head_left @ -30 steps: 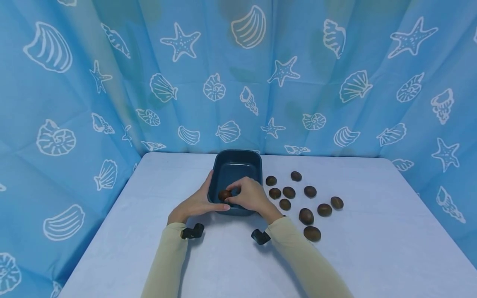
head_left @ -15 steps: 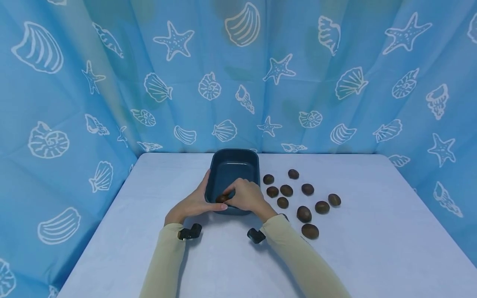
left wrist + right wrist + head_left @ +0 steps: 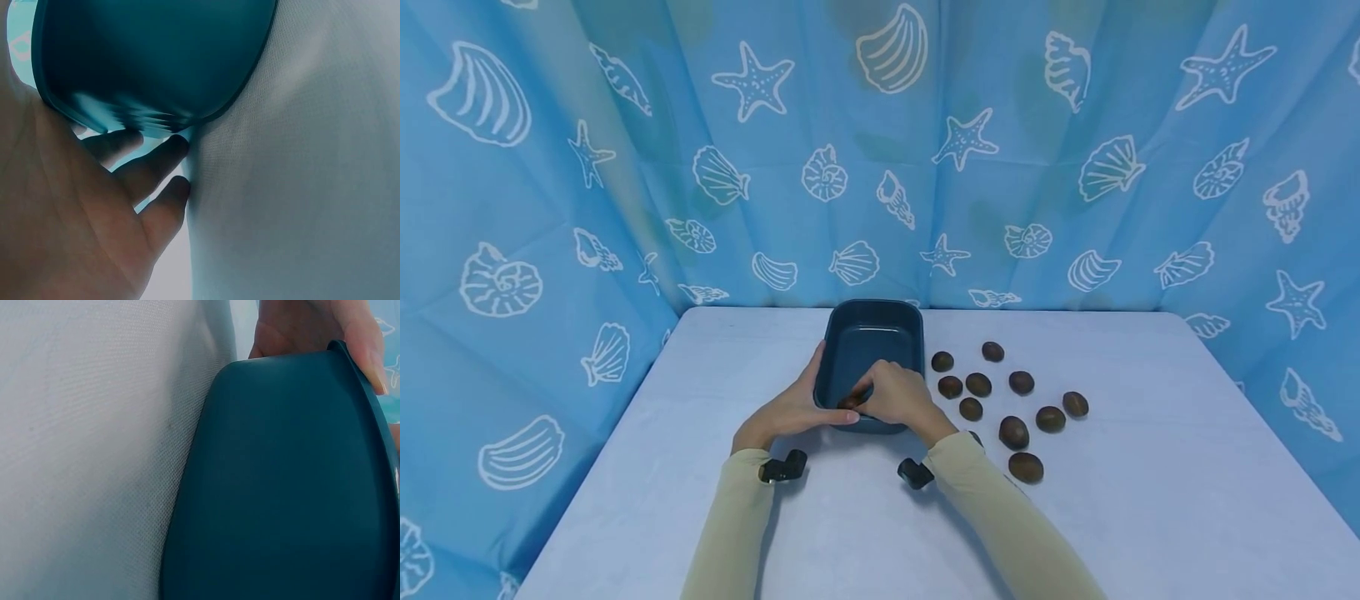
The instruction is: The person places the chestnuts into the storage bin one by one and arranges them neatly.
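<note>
A dark blue rectangular dish (image 3: 874,346) stands upright on the table in the head view. My left hand (image 3: 792,408) holds its near left corner, thumb along the near rim and fingers against the left side. In the left wrist view, the fingers of that hand (image 3: 75,206) curl under the dish wall (image 3: 156,56). Reaching over the near rim, my right hand (image 3: 895,393) pinches a brown egg-shaped fruit (image 3: 847,402) inside the near left corner. The fingers partly cover this fruit. Only the dish's outer wall (image 3: 281,481) and the left thumb (image 3: 361,337) show in the right wrist view.
Several similar brown fruits (image 3: 978,384) lie scattered on the white-covered table (image 3: 1150,467) to the right of the dish. Two larger-looking ones (image 3: 1026,467) lie closest to the right forearm. Behind the table hangs a blue curtain (image 3: 820,225) with shell prints.
The pinched fruit has moved a little toward the near left corner of the dish, with my right hand following. My left hand keeps its hold. The head view has shifted slightly.
</note>
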Motion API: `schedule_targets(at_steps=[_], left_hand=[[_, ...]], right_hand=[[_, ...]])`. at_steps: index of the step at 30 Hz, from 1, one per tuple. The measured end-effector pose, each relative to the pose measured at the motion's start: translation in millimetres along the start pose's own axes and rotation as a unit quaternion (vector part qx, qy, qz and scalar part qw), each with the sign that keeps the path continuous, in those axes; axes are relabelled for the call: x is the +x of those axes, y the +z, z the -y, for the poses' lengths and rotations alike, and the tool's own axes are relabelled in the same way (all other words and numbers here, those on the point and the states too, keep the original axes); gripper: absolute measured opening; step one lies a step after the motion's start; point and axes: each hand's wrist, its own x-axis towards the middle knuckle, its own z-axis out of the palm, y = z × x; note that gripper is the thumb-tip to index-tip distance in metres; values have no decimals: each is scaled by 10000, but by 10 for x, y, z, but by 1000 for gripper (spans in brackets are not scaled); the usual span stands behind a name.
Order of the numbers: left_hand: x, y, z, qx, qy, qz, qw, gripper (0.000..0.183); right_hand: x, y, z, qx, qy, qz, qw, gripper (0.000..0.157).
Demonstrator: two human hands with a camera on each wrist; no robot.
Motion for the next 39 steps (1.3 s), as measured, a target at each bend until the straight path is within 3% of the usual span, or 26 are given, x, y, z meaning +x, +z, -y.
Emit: schedule_targets(at_steps=[12, 15, 19, 25, 28, 32, 39], left_hand=[[33, -2, 16, 34, -127, 6, 9999, 134], [33, -7, 20, 125, -263, -1, 9996, 133], [20, -3, 10, 156, -332, -5, 9993, 130], [5, 0, -31, 110, -469, -63, 9988, 131], [2, -11, -52, 202, -541, -58, 9983, 132], [-5, -15, -41, 293, -630, -34, 9976, 133], [-32, -1, -23, 389, -829, -26, 9958, 133]], right_hand=[[7, -48, -14, 192, 63, 60, 9998, 24], [-14, -117, -56, 834, -151, -83, 9964, 31], [-115, -313, -154, 1699, -301, -414, 9841, 36], [-412, -767, -424, 1910, -206, -1013, 9761, 34], [-571, -957, -630, 1838, 125, -1275, 9746, 33], [-774, -1122, -916, 1755, 560, -1569, 9703, 35], [-1045, -1281, -1244, 1544, 840, -1902, 9659, 41]])
